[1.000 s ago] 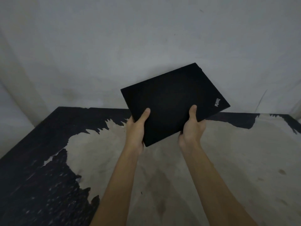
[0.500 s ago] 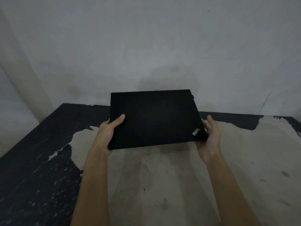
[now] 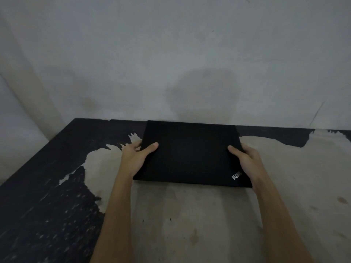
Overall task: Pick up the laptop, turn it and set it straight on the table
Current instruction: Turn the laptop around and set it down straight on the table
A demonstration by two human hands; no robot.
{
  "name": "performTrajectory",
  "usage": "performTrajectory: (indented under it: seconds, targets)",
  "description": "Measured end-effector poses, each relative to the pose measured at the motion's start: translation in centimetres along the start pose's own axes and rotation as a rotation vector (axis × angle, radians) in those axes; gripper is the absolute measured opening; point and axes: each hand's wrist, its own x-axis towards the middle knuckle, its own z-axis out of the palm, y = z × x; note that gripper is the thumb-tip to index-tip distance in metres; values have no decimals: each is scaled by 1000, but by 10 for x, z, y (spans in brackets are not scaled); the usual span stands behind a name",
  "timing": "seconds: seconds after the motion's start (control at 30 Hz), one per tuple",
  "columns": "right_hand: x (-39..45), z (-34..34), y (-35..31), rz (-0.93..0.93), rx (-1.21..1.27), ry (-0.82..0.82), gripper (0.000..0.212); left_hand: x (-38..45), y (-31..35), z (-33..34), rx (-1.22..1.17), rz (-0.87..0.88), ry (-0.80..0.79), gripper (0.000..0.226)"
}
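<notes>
**Worn counter against a pale wall**

A counter [image 3: 190,215] is seen with its black coating peeled away over the middle and right, where a bare pale surface is exposed. Black remains along the left side and far edge. A stained grey-white wall [image 3: 171,54] is seen behind.

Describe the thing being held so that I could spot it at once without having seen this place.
Start at the big table, its black coating peeled away to a pale middle, pushed against a grey wall. Near its far edge lies a closed black laptop, gripped at its sides by the left hand and right hand. It is the only object there, a flat matte slab with a small silver logo at its near right corner.
</notes>
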Motion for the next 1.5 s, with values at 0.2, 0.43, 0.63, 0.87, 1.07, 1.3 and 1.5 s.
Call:
performTrajectory:
  seconds: [0.2, 0.43, 0.63, 0.87, 1.07, 1.3, 1.5]
  targets:
    - [21, -9, 11, -27, -98, 32, 19, 13, -27, 14, 135, 50, 99, 30]
    - [33, -15, 16, -156, -266, 58, 13, 17, -36, 28, 262, 141, 169, 24]
    - [40, -16, 27, -243, -413, 85, 25, 24, -43, 30, 400, 209, 230, 33]
    - [47, -20, 36, -266, -578, 124, 28, 23, -41, 31, 474, 257, 237, 33]
    - [42, -20, 35, -253, -659, 153, 43, 23, -39, 27, 534, 258, 228, 36]
    - [24, -21, 10, -291, -748, 165, 37, 18, -28, 24, 613, 321, 218, 35]
    - [10, 3, -69, -591, -747, 124, 34, 26, 41, 18, 597, 630, 219, 20]
